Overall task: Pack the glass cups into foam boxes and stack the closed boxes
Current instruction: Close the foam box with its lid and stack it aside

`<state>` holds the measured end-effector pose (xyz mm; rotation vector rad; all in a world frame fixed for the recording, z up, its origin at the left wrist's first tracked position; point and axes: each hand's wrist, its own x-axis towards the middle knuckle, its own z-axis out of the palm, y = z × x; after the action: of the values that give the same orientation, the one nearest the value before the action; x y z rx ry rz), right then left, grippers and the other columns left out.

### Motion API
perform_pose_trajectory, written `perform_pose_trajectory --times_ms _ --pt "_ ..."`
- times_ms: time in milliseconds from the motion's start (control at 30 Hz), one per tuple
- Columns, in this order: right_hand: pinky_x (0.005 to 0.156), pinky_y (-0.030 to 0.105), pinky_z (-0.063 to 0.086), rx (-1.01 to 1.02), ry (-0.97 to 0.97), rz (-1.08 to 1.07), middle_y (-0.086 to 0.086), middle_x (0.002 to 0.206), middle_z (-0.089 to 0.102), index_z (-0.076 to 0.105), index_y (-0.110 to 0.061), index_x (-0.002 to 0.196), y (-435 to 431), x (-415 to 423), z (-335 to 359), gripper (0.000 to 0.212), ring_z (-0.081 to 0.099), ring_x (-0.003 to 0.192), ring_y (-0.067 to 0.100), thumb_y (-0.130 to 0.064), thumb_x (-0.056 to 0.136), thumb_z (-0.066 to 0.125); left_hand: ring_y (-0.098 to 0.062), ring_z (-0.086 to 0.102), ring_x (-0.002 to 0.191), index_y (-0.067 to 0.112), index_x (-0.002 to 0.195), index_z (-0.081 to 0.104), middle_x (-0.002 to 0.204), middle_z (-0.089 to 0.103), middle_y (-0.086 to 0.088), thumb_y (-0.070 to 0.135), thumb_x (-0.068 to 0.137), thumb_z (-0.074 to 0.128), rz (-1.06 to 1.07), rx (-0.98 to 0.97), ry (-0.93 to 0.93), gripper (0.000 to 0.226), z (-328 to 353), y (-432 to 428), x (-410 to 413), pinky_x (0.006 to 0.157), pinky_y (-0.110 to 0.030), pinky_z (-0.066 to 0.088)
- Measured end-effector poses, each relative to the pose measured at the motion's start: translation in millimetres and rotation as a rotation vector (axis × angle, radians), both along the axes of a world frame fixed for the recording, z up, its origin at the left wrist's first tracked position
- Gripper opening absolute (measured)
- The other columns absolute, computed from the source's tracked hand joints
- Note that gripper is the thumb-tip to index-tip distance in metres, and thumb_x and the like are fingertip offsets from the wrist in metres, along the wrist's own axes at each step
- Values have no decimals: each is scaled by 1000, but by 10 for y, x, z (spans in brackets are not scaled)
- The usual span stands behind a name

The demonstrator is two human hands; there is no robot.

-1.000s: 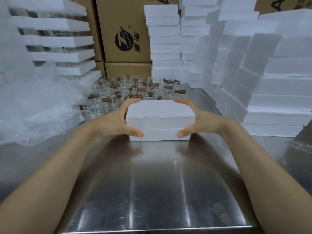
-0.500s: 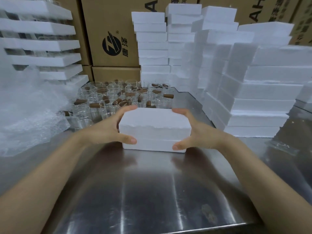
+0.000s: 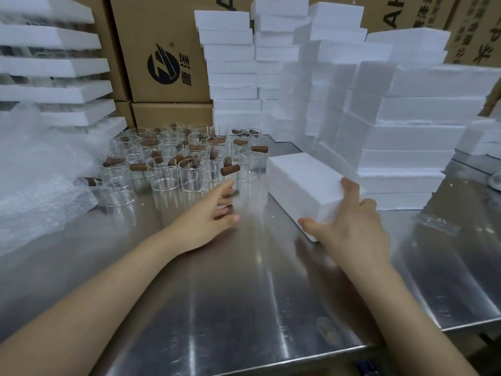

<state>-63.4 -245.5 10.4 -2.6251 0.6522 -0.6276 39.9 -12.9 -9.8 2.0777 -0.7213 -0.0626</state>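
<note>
A closed white foam box (image 3: 303, 180) lies slanted on the steel table (image 3: 244, 294), its far end toward the cups. My right hand (image 3: 349, 223) grips its near right corner, thumb on the front edge and fingers over the top. My left hand (image 3: 214, 213) hovers apart from the box with relaxed fingers, holding nothing, just in front of the glass cups (image 3: 173, 169). Several clear cups with brown wooden handles stand clustered at the back left. A stack of closed foam boxes (image 3: 406, 147) rises right behind the held box.
Taller columns of white foam boxes (image 3: 233, 77) stand at the back. Brown cartons (image 3: 162, 50) line the wall. Foam trays (image 3: 54, 66) and crumpled bubble wrap (image 3: 35, 169) fill the left side. A clear plastic bag (image 3: 436, 223) lies at the right.
My left hand let go of the box and drew away to the left. My right hand swung the box to the right, toward the stack of closed boxes.
</note>
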Motion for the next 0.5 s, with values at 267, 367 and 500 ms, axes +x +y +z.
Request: perform_pose_trajectory --times_ms 267,367,500 --pt "99 48 35 226 148 73 20 136 25 -2 -25 149 43 267 148 106 29 127 42 -66 75 63 -1 41 129 23 148 33 141 40 5 23 95 59 -16 154 -96 59 66 -28 -43 105 -11 31" --pt "100 49 33 262 126 56 22 137 24 -1 -27 149 45 396 146 94 31 125 43 -60 82 56 -5 44 129 22 146 37 141 38 7 23 95 58 -23 168 -88 55 78 -27 -51 108 -14 31" --pt "100 44 33 226 110 38 24 138 23 -2 -22 150 87 662 119 94 30 125 42 -60 84 53 -7 45 127 16 142 42 141 39 6 20 96 57 -42 212 -140 49 102 -34 -73 110 -17 31"
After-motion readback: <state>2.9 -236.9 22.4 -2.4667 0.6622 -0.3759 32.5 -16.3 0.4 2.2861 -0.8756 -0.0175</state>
